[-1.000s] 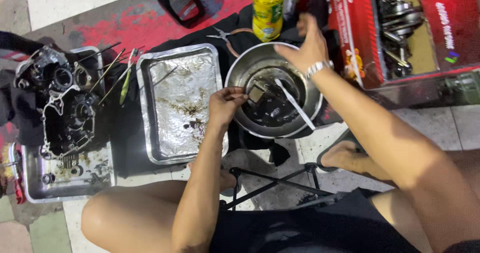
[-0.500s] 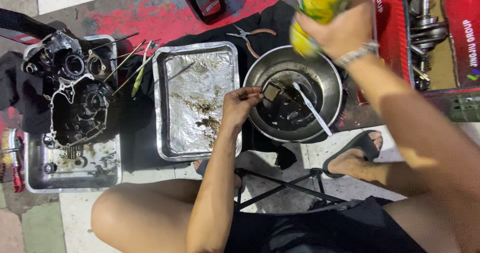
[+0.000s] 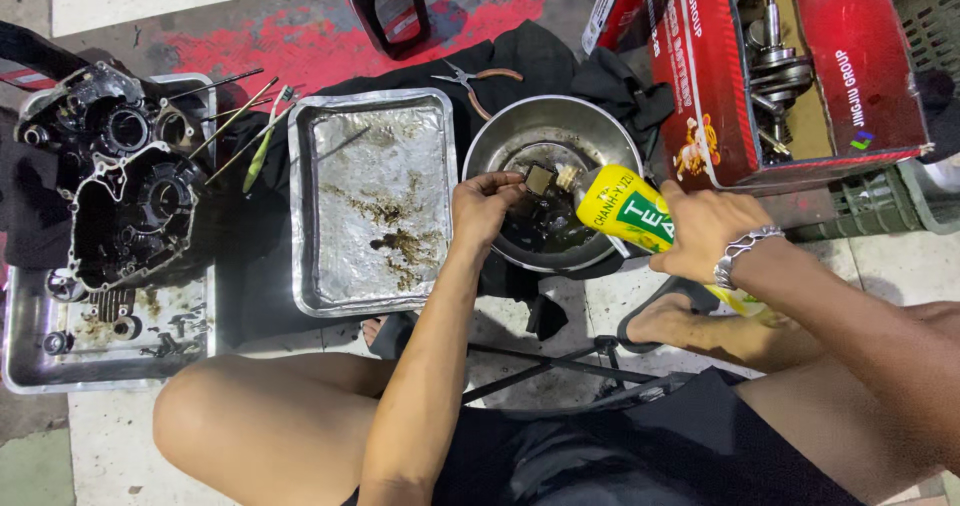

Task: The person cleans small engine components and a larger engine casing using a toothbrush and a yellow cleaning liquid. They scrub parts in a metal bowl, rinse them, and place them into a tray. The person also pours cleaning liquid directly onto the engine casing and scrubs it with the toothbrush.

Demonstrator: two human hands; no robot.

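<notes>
The right hand (image 3: 705, 231) is closed around a yellow plastic bottle (image 3: 628, 216) with a green label, tipped on its side so its mouth points into the round metal bowl (image 3: 600, 136). The left hand (image 3: 483, 206) reaches into the same bowl from the near side, its fingers pinched on a small square metal part (image 3: 541, 178) held just in front of the bottle's mouth. The bottom of the bowl holds dark, oily liquid and a few small dark parts that are too murky to tell apart.

Just left of the bowl sits a rectangular metal tray (image 3: 372, 201), shallow, with brown greasy smears and grit across its floor. Further left, a second metal tray (image 3: 110, 351) carries a black engine case (image 3: 115, 181) with round bores and a pale gasket outline; small oily bits lie on the tray's near part. Between the 2 trays lie several thin rods and a green-handled tool (image 3: 258, 151) on a black cloth (image 3: 540, 51).

Beyond the bowl, pliers (image 3: 478, 79) with orange grips rest on the cloth, a black oil bottle (image 3: 386, 6) stands upright, and a red spray can (image 3: 618, 6) stands beside a red cardboard box (image 3: 715, 76) that holds a metal crankshaft (image 3: 780, 66).
</notes>
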